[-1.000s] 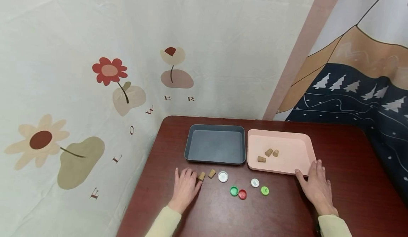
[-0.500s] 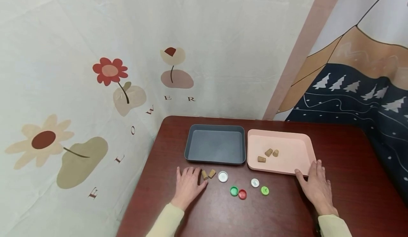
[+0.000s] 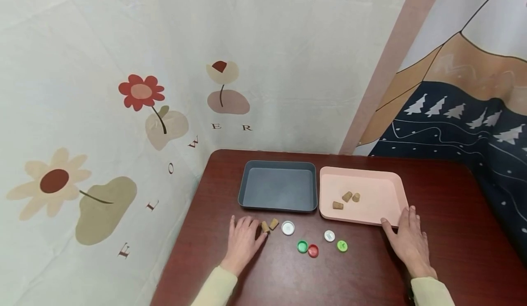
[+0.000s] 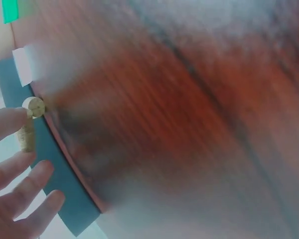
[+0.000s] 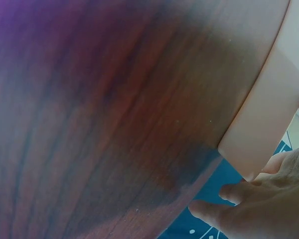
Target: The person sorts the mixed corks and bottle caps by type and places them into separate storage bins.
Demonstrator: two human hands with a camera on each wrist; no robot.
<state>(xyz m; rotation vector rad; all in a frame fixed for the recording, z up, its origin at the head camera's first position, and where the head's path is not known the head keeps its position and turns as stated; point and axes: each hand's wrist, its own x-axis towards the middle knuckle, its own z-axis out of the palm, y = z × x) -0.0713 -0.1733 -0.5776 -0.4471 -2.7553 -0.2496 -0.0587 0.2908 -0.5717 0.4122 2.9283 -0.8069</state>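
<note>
Cream cloth (image 3: 103, 45), printed with flowers and letters, hangs along the left and far edges of your dark red, wood-grained desk (image 3: 288, 278). Your left hand (image 3: 242, 244), in a pale yellow sleeve, is on the left part of the desk, in front of the grey tray (image 3: 277, 187), which lies near the far left corner. The left wrist view confirms the grip: your thumb and index finger pinch one cork (image 3: 265, 227), with the other fingers apart from it. Whether that cork is clear of the desk, you cannot tell from these views. Just to its right lies the second cork (image 3: 274, 224), below the near edge of the grey tray; contact between the two cannot be determined. Rightward follow the large white cap (image 3: 288, 228), then the green cap (image 3: 302, 246) and red cap (image 3: 313, 250) side by side, both closer to the desk's near edge. Next come the small white cap (image 3: 329, 236) and the lime cap (image 3: 342, 246), in front of the pink tray (image 3: 380, 194). Inside that tray, three corks (image 3: 347, 196) are grouped in its left half, toward the near edge. Your right hand (image 3: 408, 242) rests at the tray's near right corner, fingers extended, thumb spread away toward the near edge. Navy cloth (image 3: 411, 146) with pale trees hangs past the desk's far right corner.
</note>
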